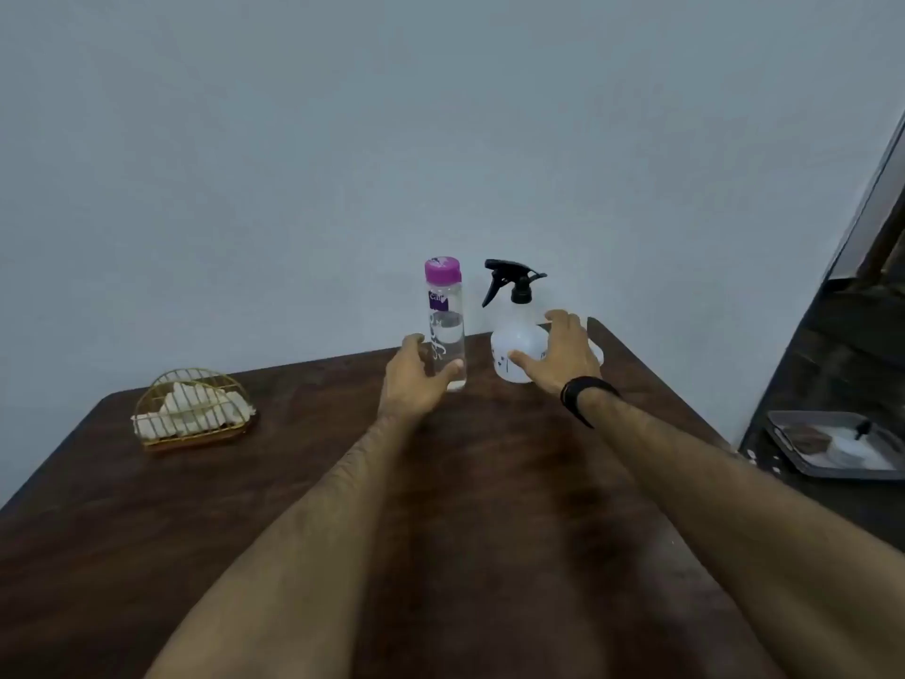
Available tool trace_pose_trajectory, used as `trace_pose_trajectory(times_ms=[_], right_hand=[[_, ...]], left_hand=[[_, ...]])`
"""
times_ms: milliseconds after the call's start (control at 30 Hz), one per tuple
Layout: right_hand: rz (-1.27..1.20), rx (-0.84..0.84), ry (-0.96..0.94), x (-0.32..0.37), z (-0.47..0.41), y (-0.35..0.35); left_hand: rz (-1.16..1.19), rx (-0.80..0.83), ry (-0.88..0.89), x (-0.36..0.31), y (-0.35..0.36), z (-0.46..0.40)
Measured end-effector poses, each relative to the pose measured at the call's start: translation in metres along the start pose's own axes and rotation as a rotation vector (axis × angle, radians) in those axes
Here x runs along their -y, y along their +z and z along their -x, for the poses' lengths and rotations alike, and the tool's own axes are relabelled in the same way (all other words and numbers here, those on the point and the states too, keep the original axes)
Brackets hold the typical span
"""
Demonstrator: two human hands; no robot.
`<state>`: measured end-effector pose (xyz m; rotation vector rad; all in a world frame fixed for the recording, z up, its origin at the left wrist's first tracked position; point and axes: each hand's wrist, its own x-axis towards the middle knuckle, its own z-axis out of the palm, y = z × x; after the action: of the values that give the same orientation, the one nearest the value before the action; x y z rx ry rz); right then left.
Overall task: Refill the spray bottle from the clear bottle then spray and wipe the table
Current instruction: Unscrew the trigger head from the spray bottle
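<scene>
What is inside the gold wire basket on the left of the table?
The gold wire basket holds crumpled white cloths or tissues, visible through the wires. Anything beneath them is covered.

2 forearms in view, both bare from the bottom edge of the frame up to the hands; no sleeves visible anywhere along them. Hair shows along both forearms, plainest on the left one.

Left hand (416, 379): no ring, no band, nothing at the wrist behind it.

Right hand (558, 355): no ring seen on the fingers that show. Just behind this hand, 1 black wristband (585, 396) wraps the wrist. Band is dark, matte and fairly broad, and sits snug. Whether it carries a watch face or a buckle cannot be told; no markings readable on it.
</scene>
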<state>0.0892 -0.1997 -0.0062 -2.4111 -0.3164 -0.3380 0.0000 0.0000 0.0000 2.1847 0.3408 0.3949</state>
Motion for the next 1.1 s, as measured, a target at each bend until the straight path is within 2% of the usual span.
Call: trace_pose_trajectory(times_ms=[100, 233, 500, 800, 933, 1100], right_hand=[[-0.055, 0.120, 0.079, -0.007, -0.016, 0.007], [-0.097, 0.210, 0.088, -0.010, -0.035, 0.022], [0.011, 0.122, -0.004, -0.011, -0.030, 0.036], [-0.120, 0.223, -0.006, 0.028, 0.032, 0.036], [-0.220, 0.294, -0.014, 0.051, 0.073, 0.045], [-0.258, 0.299, -0.027, 0.074, 0.115, 0.050]], left_hand=[[0.070, -0.072, -0.070, -0.001, 0.010, -0.017], [0.166, -0.021, -0.116, 0.000, 0.024, -0.036], [0.109, 0.023, -0.033, 0.012, 0.030, -0.045], [0.095, -0.005, -0.047, 0.037, -0.011, 0.013], [0.103, -0.086, -0.061, 0.054, -0.041, 0.055], [0.102, -0.179, -0.085, 0.076, -0.077, 0.106]])
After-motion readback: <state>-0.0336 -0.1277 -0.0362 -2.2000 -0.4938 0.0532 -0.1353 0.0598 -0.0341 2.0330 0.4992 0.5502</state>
